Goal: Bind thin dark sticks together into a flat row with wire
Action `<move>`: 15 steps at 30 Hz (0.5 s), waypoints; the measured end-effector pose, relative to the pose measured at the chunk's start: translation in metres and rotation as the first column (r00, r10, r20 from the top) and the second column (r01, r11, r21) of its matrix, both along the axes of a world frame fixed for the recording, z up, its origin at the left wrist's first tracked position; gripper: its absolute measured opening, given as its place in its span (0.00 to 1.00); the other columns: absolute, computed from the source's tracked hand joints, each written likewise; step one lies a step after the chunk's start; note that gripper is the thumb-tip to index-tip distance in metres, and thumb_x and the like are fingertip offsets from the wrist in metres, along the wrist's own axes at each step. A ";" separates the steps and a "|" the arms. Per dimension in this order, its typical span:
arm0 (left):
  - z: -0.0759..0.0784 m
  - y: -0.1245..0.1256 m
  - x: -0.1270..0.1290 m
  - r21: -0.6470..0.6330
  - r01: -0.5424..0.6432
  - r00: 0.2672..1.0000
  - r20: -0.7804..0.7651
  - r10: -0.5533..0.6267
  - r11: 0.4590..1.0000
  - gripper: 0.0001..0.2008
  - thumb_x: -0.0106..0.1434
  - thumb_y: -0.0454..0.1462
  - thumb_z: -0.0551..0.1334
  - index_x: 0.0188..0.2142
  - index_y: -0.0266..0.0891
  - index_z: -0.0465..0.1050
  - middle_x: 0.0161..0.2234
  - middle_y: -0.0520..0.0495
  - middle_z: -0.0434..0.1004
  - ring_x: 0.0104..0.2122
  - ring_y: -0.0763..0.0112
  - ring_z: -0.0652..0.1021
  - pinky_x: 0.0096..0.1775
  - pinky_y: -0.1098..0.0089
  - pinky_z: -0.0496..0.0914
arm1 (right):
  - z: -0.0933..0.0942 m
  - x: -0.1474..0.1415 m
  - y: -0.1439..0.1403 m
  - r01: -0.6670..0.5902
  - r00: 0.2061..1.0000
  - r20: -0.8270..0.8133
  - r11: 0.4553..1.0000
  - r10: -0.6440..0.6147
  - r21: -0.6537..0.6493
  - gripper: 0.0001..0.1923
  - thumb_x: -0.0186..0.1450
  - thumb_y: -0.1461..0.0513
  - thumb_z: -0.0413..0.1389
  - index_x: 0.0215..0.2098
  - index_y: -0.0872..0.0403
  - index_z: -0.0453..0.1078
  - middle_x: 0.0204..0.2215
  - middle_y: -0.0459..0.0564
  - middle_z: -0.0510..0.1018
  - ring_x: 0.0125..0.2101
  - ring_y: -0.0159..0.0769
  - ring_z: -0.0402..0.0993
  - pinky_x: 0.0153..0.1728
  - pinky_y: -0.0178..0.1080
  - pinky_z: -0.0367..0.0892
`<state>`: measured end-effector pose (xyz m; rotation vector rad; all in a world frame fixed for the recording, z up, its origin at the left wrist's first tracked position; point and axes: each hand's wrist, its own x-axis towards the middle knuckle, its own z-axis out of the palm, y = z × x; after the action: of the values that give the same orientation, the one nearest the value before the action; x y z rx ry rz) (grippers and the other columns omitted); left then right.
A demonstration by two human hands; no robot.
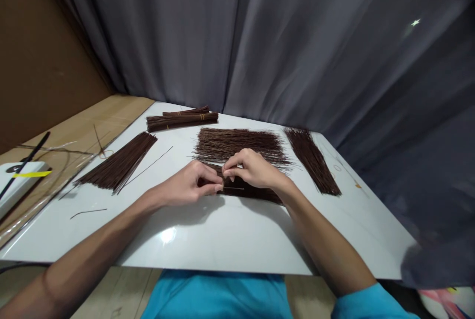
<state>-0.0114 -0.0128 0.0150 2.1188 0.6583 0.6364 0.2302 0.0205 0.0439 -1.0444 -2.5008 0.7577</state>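
Note:
A bundle of thin dark brown sticks [256, 192] lies flat on the white table in front of me. My left hand [189, 184] is closed in a pinch at the bundle's left part, thumb low and fingers curled over the sticks. Just right of it, my right hand [252, 166] pinches at a narrow tan band [223, 180] that looks like a rubber band across the bundle. The fingertips of both hands nearly meet there and partly hide the band. Right behind, a wide loose layer of brown sticks [237, 141] is spread out.
Fanned loose sticks [120, 160] lie at left, another pile [313, 160] at right. Banded bundles [181, 121] rest at the back. Stray sticks [89, 211] and rubber bands [337, 167] are scattered. Cardboard [44, 57] stands left; a grey curtain [260, 47] hangs behind.

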 end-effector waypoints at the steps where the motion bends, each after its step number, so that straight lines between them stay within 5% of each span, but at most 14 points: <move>1: 0.001 0.000 -0.001 -0.028 -0.006 1.000 0.014 0.007 1.000 0.15 0.73 0.38 0.62 0.31 0.35 0.81 0.28 0.46 0.78 0.28 0.70 0.74 0.31 0.71 0.65 | -0.002 0.001 0.002 -0.018 0.999 -0.048 0.997 0.015 -0.071 0.09 0.71 0.60 0.63 0.33 0.50 0.84 0.26 0.44 0.82 0.31 0.35 0.76 0.35 0.35 0.62; 6: -0.001 0.001 -0.002 -0.104 -0.136 0.982 0.117 0.148 0.985 0.16 0.73 0.43 0.65 0.34 0.34 0.85 0.31 0.43 0.82 0.27 0.71 0.75 0.29 0.72 0.65 | -0.021 0.000 -0.013 -0.039 0.972 -0.233 0.981 -0.007 -0.191 0.16 0.75 0.58 0.58 0.34 0.55 0.82 0.26 0.46 0.81 0.30 0.35 0.75 0.34 0.35 0.64; 8: -0.005 0.003 -0.001 -0.112 -0.250 0.946 0.182 0.267 0.962 0.17 0.72 0.44 0.66 0.34 0.32 0.85 0.32 0.41 0.84 0.29 0.69 0.77 0.30 0.71 0.68 | -0.030 -0.003 -0.028 0.073 0.972 -0.222 0.996 -0.082 -0.051 0.16 0.76 0.59 0.55 0.36 0.55 0.82 0.28 0.46 0.81 0.29 0.35 0.74 0.34 0.35 0.62; 10: -0.011 0.005 0.001 -0.084 -0.353 0.905 0.223 0.363 0.932 0.17 0.72 0.43 0.67 0.34 0.32 0.86 0.33 0.40 0.85 0.31 0.66 0.79 0.32 0.70 0.71 | -0.036 -0.008 -0.045 0.202 0.976 -0.125 0.953 -0.178 0.225 0.14 0.77 0.63 0.53 0.39 0.54 0.81 0.31 0.49 0.82 0.31 0.35 0.73 0.35 0.37 0.61; 12: -0.015 0.007 0.003 0.005 -0.407 0.893 0.215 0.396 0.914 0.14 0.71 0.41 0.67 0.35 0.33 0.86 0.33 0.40 0.85 0.31 0.65 0.80 0.33 0.69 0.72 | -0.036 -0.011 -0.057 0.185 0.973 0.032 0.854 -0.229 0.486 0.13 0.75 0.68 0.53 0.42 0.55 0.80 0.33 0.52 0.83 0.34 0.39 0.72 0.36 0.39 0.60; 15: -0.019 0.009 0.007 0.174 -0.317 0.947 0.108 0.302 0.932 0.11 0.70 0.37 0.66 0.34 0.35 0.86 0.29 0.44 0.83 0.28 0.68 0.78 0.32 0.69 0.70 | -0.021 -0.010 -0.057 0.052 0.951 0.215 0.801 -0.222 0.597 0.11 0.73 0.70 0.55 0.40 0.54 0.79 0.36 0.54 0.84 0.40 0.42 0.71 0.34 0.40 0.58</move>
<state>-0.0047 -0.0040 -0.0039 2.1673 0.9301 0.9862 0.2206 -0.0366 0.0227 -1.1250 -2.5676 -0.2356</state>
